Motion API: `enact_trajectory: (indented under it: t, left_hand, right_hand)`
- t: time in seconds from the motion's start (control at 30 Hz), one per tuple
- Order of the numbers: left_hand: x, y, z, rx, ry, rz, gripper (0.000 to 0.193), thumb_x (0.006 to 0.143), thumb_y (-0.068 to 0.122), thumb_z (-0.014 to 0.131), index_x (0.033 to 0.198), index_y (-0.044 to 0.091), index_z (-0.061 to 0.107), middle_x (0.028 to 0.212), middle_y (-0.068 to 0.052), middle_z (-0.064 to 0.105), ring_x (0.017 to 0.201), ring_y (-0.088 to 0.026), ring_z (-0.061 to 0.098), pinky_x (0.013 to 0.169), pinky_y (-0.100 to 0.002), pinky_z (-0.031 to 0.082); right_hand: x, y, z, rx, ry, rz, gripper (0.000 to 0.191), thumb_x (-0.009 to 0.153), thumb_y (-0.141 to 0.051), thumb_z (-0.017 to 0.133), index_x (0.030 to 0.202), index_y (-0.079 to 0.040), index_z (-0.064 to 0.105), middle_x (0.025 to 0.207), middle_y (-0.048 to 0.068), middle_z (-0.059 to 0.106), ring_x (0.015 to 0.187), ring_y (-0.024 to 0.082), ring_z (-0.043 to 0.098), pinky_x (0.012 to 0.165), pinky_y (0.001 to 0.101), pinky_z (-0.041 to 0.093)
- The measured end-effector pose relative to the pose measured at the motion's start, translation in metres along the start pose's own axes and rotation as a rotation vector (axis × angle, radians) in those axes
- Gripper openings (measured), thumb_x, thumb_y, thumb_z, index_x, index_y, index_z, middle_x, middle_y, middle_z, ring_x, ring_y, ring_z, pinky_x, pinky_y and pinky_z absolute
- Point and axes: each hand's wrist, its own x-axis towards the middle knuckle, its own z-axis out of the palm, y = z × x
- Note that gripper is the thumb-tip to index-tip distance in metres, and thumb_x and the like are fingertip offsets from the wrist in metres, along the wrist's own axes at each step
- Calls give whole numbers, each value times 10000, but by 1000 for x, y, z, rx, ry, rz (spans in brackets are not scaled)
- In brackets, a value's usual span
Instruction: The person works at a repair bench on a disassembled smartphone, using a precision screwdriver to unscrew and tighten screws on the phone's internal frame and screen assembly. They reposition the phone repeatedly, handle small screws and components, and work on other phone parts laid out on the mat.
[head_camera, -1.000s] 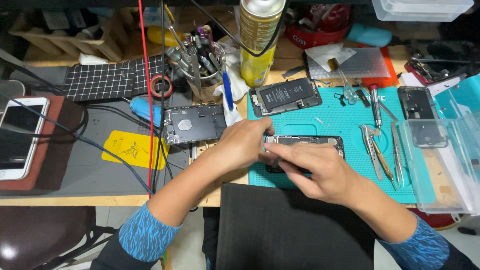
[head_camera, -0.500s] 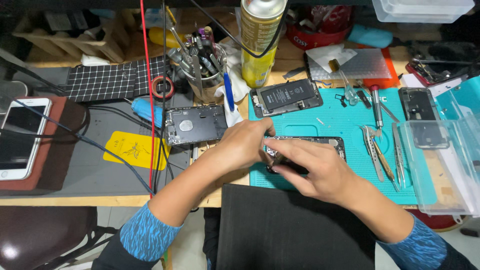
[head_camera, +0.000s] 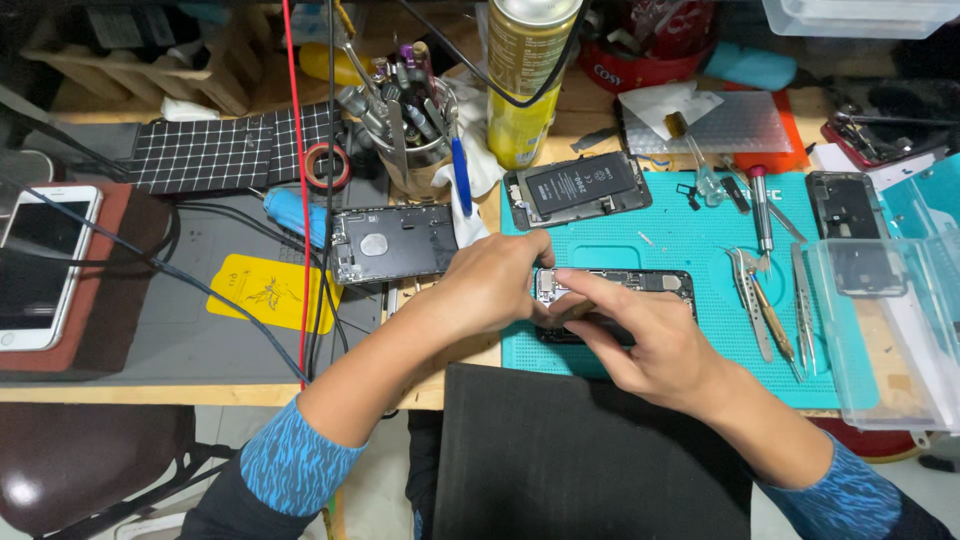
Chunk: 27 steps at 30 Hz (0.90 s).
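mat (head_camera: 690, 235): teal | sticker (head_camera: 262, 294): yellow | can (head_camera: 527, 75): yellow-gold | pad (head_camera: 235, 152): black, white grid

A tall yellow spray can (head_camera: 527, 75) stands at the back of the surface, just beside a clear cup crammed with tools (head_camera: 408, 125). On the teal work mat (head_camera: 680, 235) lie an opened phone with its battery showing (head_camera: 577, 188), a red-handled screwdriver (head_camera: 761, 205) and tweezers (head_camera: 803, 305). Off to the left, a white phone (head_camera: 40, 265) rests on a brown pad, well apart from a dark phone back housing (head_camera: 392, 243) and a yellow card (head_camera: 262, 293).
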Motion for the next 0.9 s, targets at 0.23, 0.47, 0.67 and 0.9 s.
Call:
enact_trajectory:
  t: [0.23, 0.47, 0.67, 0.9]
  left_hand:
    - [0, -3, 3, -4, 41, 27, 657, 630, 442, 923, 1093, 60, 657, 949, -188, 737, 945, -387, 708, 787, -479, 540]
    - [0, -5, 3, -34, 40, 40, 651, 636, 440, 911, 1102, 62, 658, 958, -188, 738, 954, -382, 712, 797, -473, 541]
    - [0, -3, 2, -17, 11, 9, 660, 620, 421, 916, 1114, 69, 656, 979, -178, 737, 980, -370, 708, 815, -470, 538]
    - [-1, -1, -1, -9, -2, 11, 674, 602, 409, 929, 1118, 74, 654, 972, -168, 734, 990, -364, 699, 829, -469, 530]
  right_hand:
    - [-2, -1, 3, -24, -29, -21, 554, 862, 34, 753, 1376, -20, 553, 1065, 109, 773, 942, 229, 793, 808, 315, 632]
    - [-1, 2, 5, -52, -36, -46, 530, 853, 20, 762, 1346, -22, 574, 1083, 123, 768, 965, 261, 785, 828, 334, 629]
    - [-1, -1, 5, -39, -36, -54, 538, 856, 25, 754, 1360, -24, 574, 1084, 122, 765, 972, 260, 786, 835, 337, 633]
    - [1, -2, 5, -40, -39, -74, 540, 860, 24, 755, 1366, -31, 572, 1083, 124, 766, 966, 268, 784, 830, 339, 631]
